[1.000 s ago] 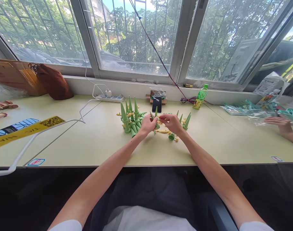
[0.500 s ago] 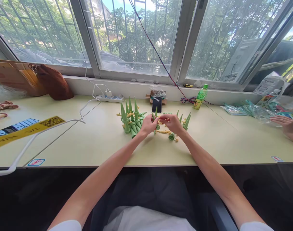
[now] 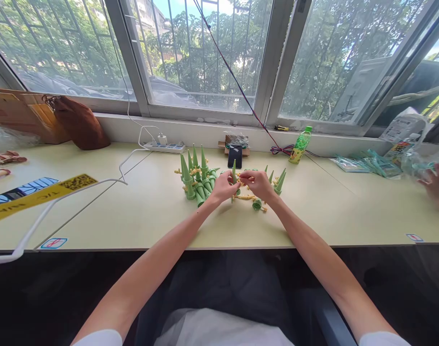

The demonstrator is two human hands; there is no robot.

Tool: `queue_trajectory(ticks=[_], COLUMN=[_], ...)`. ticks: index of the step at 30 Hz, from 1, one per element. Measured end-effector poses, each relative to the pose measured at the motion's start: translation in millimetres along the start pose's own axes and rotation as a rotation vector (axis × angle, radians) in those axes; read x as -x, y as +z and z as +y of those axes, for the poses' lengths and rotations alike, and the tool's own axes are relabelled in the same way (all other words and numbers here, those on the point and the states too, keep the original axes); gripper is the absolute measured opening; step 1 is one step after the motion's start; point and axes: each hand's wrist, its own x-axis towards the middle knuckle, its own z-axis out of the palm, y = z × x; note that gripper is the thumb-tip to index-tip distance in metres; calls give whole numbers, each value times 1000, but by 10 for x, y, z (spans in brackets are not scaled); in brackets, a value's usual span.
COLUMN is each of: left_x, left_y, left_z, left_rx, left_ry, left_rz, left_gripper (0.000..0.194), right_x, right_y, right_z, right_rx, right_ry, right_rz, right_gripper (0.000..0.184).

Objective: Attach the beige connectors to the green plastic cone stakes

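My left hand [image 3: 224, 186] is closed around a green cone-shaped plastic piece [image 3: 234, 168], whose pointed tip stands up past the fingers. Close against it, my right hand [image 3: 256, 183] pinches at the piece's side; what sits between those fingertips is too small to make out. To the left stands a cluster of green cones [image 3: 186, 177] with small yellow parts, some upright and some lying. Beyond my right hand are more upright green cones [image 3: 281, 181]. A green ring-like piece [image 3: 257, 204] and a yellow stick-like part [image 3: 245, 197] lie below my hands.
A phone [image 3: 235, 156] leans on a small box at the back. A green-capped bottle [image 3: 300, 145] and a power strip [image 3: 165, 147] stand near the window. A white cable [image 3: 61, 198] with a yellow tag crosses the left. Another person's hand [image 3: 437, 185] is at the far right.
My hands stay nearly in place, while the green cone in my left hand turns slightly. At the far right, the other person's hand has lifted and blurred with motion.
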Motion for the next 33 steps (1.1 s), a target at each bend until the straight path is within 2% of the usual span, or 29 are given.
queue_trajectory(ticks=[33], left_x=[-39], left_y=[15], left_z=[-75], left_rx=[-71], left_ry=[61], left_rz=[-15], left_gripper=[16], right_x=[2], right_y=[9], right_z=[1], right_rx=[15], right_ry=[18], right_rz=[10], right_gripper=[17])
